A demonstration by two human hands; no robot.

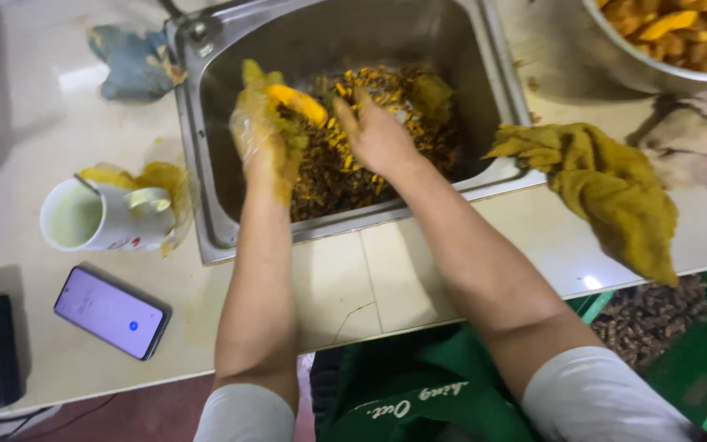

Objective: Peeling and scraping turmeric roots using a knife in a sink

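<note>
Both hands work the sink (206, 123): your gloved left hand (262, 139) pinches a yellow piece (298, 102), right hand (378, 135) spread on the peelings (353, 176); keep scraps over the basin.

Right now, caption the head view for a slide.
Gloved left hand holds a yellow piece over peelings in a steel sink; bare right hand rests on them.
</note>
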